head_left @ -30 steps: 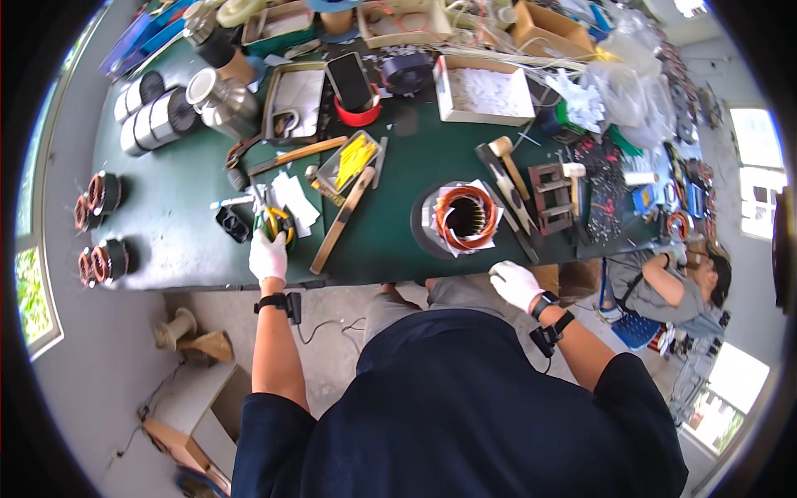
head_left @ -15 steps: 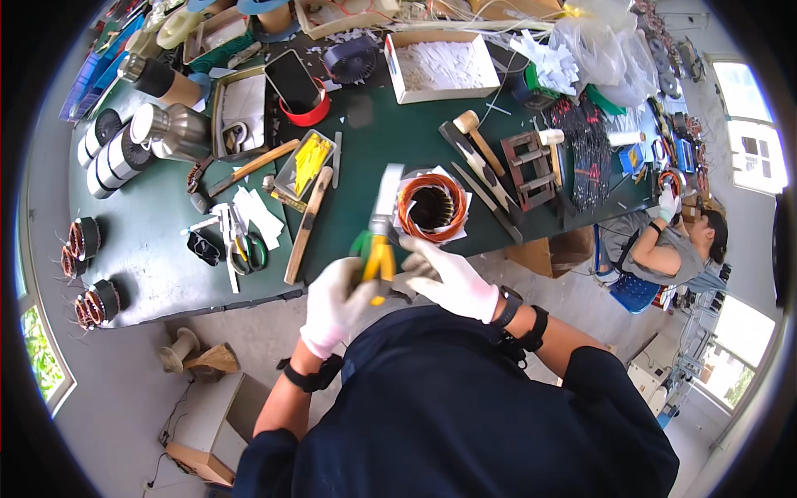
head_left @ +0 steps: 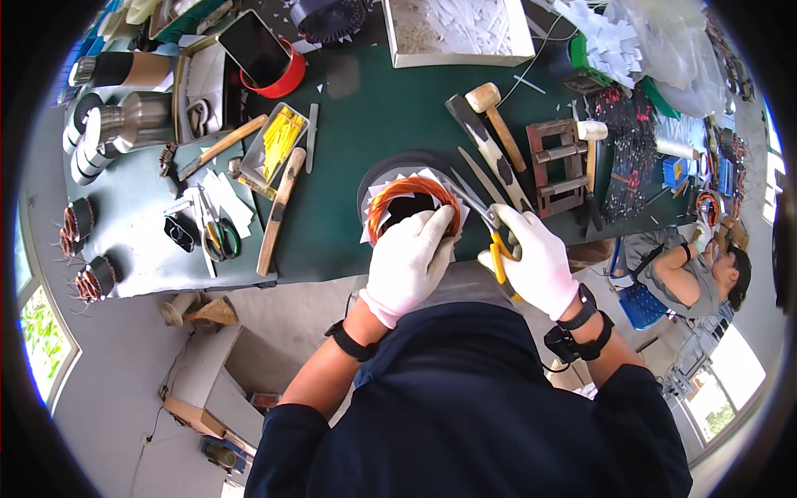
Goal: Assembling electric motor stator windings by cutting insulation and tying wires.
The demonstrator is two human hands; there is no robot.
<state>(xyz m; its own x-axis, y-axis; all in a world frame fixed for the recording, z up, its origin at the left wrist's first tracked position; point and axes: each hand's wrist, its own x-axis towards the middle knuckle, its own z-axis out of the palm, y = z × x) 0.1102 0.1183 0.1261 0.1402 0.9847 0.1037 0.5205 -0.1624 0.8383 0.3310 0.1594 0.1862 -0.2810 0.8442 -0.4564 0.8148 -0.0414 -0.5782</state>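
Note:
At the front middle of the bench stands a stator (head_left: 390, 195) wound with orange copper wire, white paper edges sticking out around its rim. My left hand (head_left: 409, 261), in a white glove, grips its near right rim, with the fingertips bent over the winding; the thumb is hidden. My gloved right hand (head_left: 535, 261) is closed round a pair of scissors (head_left: 501, 253) with yellow handles. Their blades point to the upper left, beside the right side of the stator. A dark round base shows behind and under the stator.
Right of the stator lie a mallet (head_left: 498, 120), long flat strips (head_left: 490, 153) and a metal frame (head_left: 556, 170). On the left are a wooden stick (head_left: 281, 212), a tray of yellow pieces (head_left: 283, 141) and other scissors (head_left: 220, 236). A co-worker (head_left: 677, 270) sits at far right.
The scissors have passed from my left hand to my right. My left hand has moved right onto the stator's rim, and the view has shifted closer to the bench front.

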